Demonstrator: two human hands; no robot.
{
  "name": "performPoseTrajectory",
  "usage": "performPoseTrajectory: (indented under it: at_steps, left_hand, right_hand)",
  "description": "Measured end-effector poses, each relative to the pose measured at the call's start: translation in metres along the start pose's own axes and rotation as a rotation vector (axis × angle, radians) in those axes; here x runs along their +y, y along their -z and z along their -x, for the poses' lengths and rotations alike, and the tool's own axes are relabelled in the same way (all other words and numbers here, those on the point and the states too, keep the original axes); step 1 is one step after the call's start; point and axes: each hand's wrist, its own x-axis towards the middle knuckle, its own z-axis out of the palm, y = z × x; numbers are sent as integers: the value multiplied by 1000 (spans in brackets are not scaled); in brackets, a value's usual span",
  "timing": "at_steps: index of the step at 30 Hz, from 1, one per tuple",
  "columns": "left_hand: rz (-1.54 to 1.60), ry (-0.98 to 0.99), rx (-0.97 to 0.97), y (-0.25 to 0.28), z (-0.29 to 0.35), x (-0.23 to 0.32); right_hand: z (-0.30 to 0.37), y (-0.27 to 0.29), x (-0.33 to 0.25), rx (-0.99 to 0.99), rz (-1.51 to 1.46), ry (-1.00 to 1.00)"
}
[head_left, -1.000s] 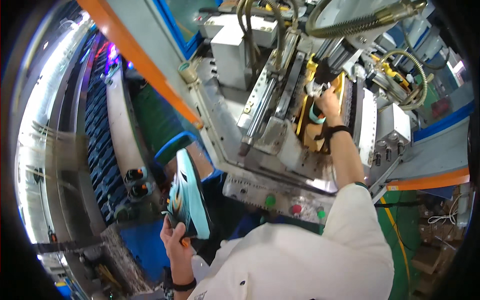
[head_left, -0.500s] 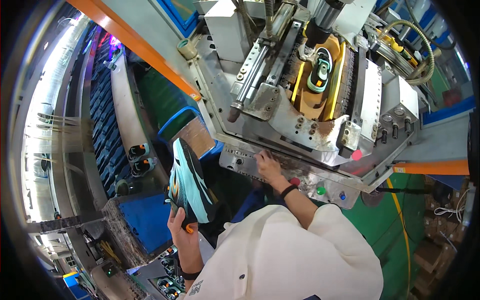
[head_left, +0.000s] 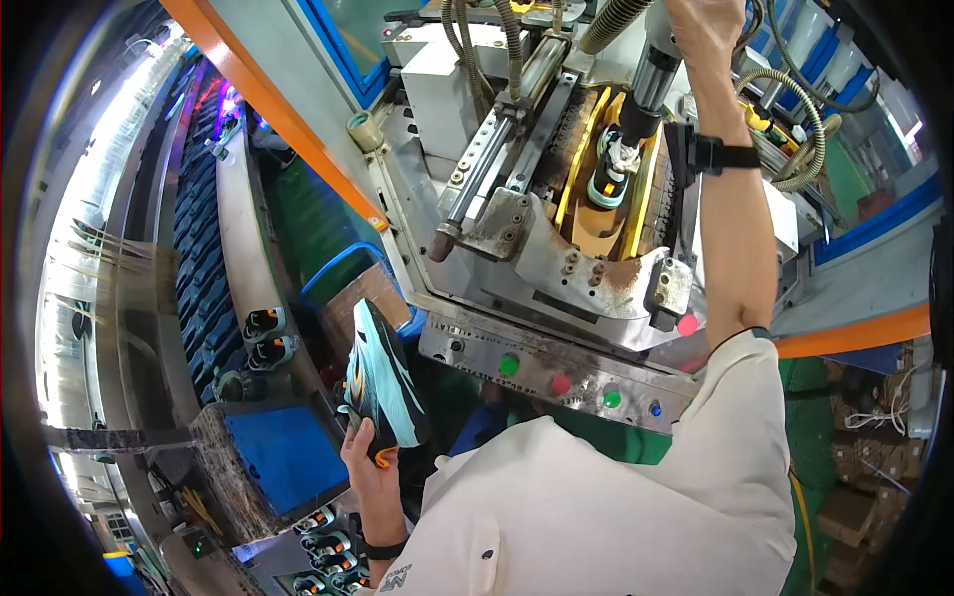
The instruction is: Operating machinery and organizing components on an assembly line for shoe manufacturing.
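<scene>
At the lower left, my left hand (head_left: 372,459) grips a light blue and black shoe (head_left: 383,382) by its heel end, toe pointing up and away. My right arm reaches far forward over the machine. At the top edge of the picture, my right hand (head_left: 708,35) is beside a chrome and black cylinder (head_left: 651,84); its fingertips are cut off, so I cannot see what they touch. Below that cylinder, a second shoe (head_left: 608,189) sits in the machine's trough, between yellow-edged side pads (head_left: 641,189). A whitish crumpled piece (head_left: 624,156) covers part of this shoe.
A metal control panel (head_left: 477,363) with green and red buttons runs along the machine's front. To the left are a blue crate (head_left: 343,260), a blue pad (head_left: 283,447) and a conveyor holding shoes (head_left: 268,338). Several more shoes (head_left: 333,546) lie at lower left.
My right hand has left the control panel and swung up to the machine's top, uncovering a green button. The cylinder's lower end sits further over the shoe in the trough. My left hand still grips its shoe.
</scene>
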Motion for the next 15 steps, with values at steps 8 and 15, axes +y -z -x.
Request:
performPoseTrajectory:
  at_steps: [8, 15]
  left_hand:
    - [49, -35, 49, 15, 31, -14]
    - [79, -120, 253, 46, 86, -7]
  right_hand:
    - [-7, -2, 46, -10, 94, -5]
    - [-22, 42, 157, -272, 273, 74]
